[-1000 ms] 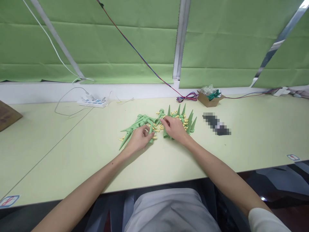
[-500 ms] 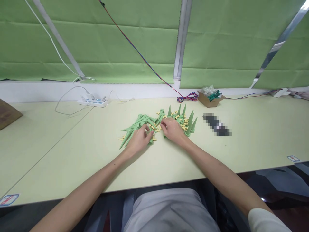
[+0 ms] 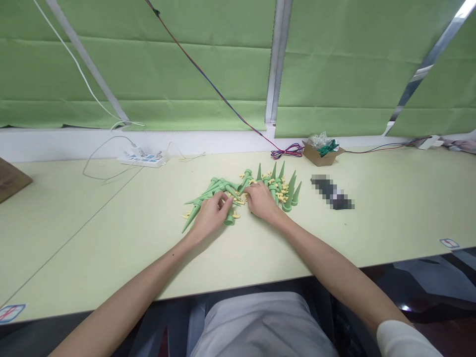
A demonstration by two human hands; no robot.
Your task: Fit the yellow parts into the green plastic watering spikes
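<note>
Green plastic spikes lie in a loose pile on the left, with small yellow valve-like pieces between the two hands. More spikes stand on their wide ends in a group on the right, with yellow pieces among them. My left hand is closed at the near edge of the left pile, thumb and index finger pinched together. Below its fingertips a green spike's open round end faces me. My right hand is closed over the near side of the right group. What either pinch holds is hidden.
Behind the spikes a small cardboard box holds clear plastic and green material, next to coiled red-blue wire. A blurred dark item lies to the right. A white power strip and a brown board are on the left.
My left thumb and index finger have drawn closer together, and the hand has lifted slightly off the spike end below. My right hand stays nearly in place. The whole view has shifted slightly.
</note>
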